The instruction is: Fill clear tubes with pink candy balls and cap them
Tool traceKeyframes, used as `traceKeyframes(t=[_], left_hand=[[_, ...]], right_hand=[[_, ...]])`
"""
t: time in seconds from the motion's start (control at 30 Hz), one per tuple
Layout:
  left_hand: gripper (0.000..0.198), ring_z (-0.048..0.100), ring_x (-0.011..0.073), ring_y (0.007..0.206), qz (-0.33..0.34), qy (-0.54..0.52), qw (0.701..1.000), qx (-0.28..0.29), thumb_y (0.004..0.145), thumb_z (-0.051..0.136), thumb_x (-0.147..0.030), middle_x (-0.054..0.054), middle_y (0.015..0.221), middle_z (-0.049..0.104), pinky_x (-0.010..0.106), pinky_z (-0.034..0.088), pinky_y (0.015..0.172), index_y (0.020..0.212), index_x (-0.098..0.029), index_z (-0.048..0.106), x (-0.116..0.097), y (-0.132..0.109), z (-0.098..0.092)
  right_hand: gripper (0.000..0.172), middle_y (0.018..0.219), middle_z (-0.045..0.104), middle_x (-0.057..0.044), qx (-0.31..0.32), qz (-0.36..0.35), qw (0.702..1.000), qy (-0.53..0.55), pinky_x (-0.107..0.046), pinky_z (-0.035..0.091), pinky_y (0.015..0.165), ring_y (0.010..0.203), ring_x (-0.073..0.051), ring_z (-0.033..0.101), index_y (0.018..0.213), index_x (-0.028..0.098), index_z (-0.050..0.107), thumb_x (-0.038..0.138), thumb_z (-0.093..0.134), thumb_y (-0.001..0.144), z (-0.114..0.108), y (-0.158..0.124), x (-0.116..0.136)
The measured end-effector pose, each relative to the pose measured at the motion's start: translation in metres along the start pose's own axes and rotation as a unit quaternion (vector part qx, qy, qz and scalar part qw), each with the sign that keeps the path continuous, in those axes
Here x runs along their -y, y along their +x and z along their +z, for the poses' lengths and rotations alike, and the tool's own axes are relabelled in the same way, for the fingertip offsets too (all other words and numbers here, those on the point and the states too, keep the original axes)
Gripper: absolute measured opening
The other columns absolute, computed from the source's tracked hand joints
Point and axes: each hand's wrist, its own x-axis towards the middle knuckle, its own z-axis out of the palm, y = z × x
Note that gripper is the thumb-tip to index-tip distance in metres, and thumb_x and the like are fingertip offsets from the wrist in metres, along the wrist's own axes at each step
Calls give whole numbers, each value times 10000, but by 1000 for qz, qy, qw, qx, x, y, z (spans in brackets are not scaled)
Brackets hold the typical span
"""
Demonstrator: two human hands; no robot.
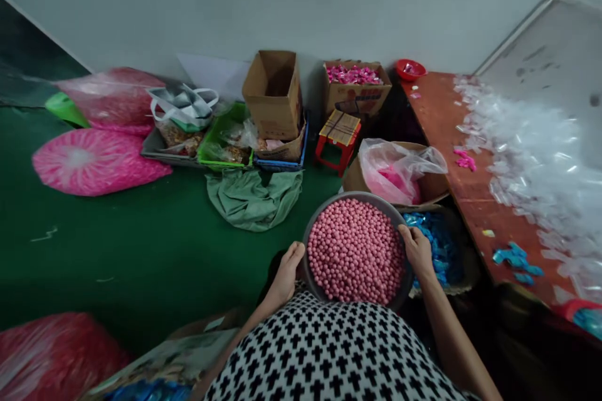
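Observation:
A round grey basin [316,213] full of small pink balls [356,250] is held close against my patterned clothing. My left hand [288,269] grips its left rim, fingers closed around the edge. On the opposite side, my right hand [417,252] is closed on the right rim. Just beyond my right hand lies a container of blue wrapped pieces [435,241]. Ahead of the basin stands a cardboard box [352,178] with a clear plastic bag [392,169] and pink contents inside. The undersides of my fingers are hidden by the basin.
A red-brown table [475,200] with a heap of clear plastic packets [540,156] runs along the right. A red stool [339,138], cardboard boxes [270,100], trays [226,138] and large pink bags [94,160] line the wall. A green cloth [254,197] lies on the green floor [164,244].

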Motion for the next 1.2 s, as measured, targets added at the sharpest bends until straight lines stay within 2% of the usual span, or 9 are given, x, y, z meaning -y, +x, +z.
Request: traceKeyframes(t=[0.13, 0.27, 0.33, 0.4, 0.5, 0.7, 0.87, 1.03, 1.2], left_hand=[[538, 385, 98, 601, -7, 21, 1000, -4, 626, 662, -661, -45, 665, 426, 211, 328, 526, 700, -192, 408, -44, 70, -1], [486, 407, 110, 637, 40, 64, 996, 51, 682, 622, -641, -33, 685, 447, 230, 348, 584, 701, -191, 437, -112, 145, 2], [456, 372, 104, 599, 40, 105, 989, 101, 727, 592, -621, -40, 651, 412, 231, 322, 566, 699, -193, 437, -149, 176, 5], [439, 343, 100, 564, 11, 131, 979, 153, 760, 555, -616, -47, 625, 377, 232, 295, 538, 712, -199, 426, -182, 202, 8], [423, 340, 103, 571, -17, 161, 965, 206, 792, 511, -608, -47, 639, 381, 233, 293, 539, 726, -200, 418, -213, 239, 20], [410, 378, 125, 655, -14, 250, 926, 281, 823, 467, -587, -34, 677, 437, 240, 337, 609, 722, -189, 469, -230, 322, 64], [408, 437, 143, 711, -21, 293, 901, 320, 806, 484, -592, -19, 710, 495, 245, 373, 655, 732, -191, 496, -245, 385, 121], [420, 450, 148, 705, -38, 338, 877, 340, 801, 479, -613, -19, 707, 508, 247, 367, 650, 747, -197, 511, -261, 426, 178], [411, 444, 139, 687, -52, 387, 827, 405, 835, 438, -595, -27, 706, 491, 252, 364, 654, 750, -197, 494, -266, 454, 223]], right_hand=[[621, 606, 549, -9, 12, 9, 1000, -21, -286, 334, 601, 614, -150, 428, 649, 184, 542, 796, 439, 675, 39, 66, 30], [602, 541, 450, 25, -49, 37, 998, -32, -287, 311, 589, 595, -140, 383, 592, 195, 489, 789, 438, 674, 67, 116, 63], [601, 547, 441, 24, -80, 63, 994, -31, -290, 312, 593, 600, -142, 383, 594, 193, 494, 785, 431, 677, 74, 132, 82], [602, 578, 473, 13, -106, 97, 989, -33, -294, 319, 605, 622, -152, 403, 631, 182, 530, 776, 442, 675, 78, 141, 100], [574, 582, 477, 10, -143, 149, 977, -45, -298, 316, 606, 630, -155, 401, 625, 183, 525, 750, 459, 684, 81, 144, 115], [532, 570, 489, 6, -211, 256, 942, -38, -296, 306, 579, 614, -157, 390, 607, 193, 518, 716, 472, 695, 90, 150, 114], [543, 583, 495, 7, -260, 305, 916, -16, -290, 322, 587, 626, -158, 406, 613, 188, 529, 721, 466, 698, 95, 192, 103], [552, 588, 485, 16, -286, 336, 897, -1, -285, 319, 600, 629, -149, 396, 608, 191, 516, 736, 472, 683, 85, 237, 94], [528, 600, 493, 11, -326, 381, 865, 7, -290, 328, 604, 641, -154, 408, 630, 181, 535, 703, 480, 688, 76, 248, 88]])
